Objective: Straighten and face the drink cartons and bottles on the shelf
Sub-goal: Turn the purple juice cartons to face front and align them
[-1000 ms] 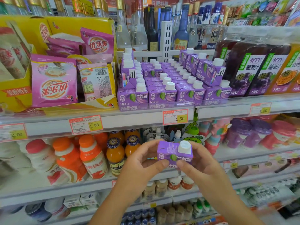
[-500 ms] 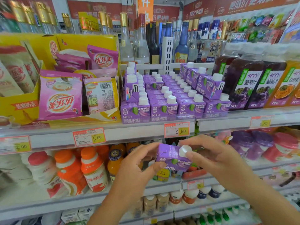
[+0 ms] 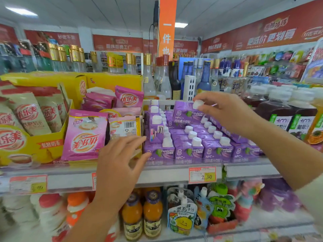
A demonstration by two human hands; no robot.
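Pinched purple carton [image 3: 185, 114] by its white cap [image 3: 198, 104] in right hand [image 3: 225, 110], held over the rear of the carton rows [image 3: 201, 149]. Spread left hand [image 3: 118, 159] wide, holding nothing, fingertips at the front-left corner of those rows.

Pink milk-tea packets [image 3: 83, 138] in yellow display boxes [image 3: 108, 81] at left, 2.50 price tag [image 3: 202, 174] on near shelf edge, orange hanging banner [image 3: 167, 27] far.

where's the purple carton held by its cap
Head view, right of centre: the right hand holds the purple carton by its white cap over the back rows of shelved cartons.
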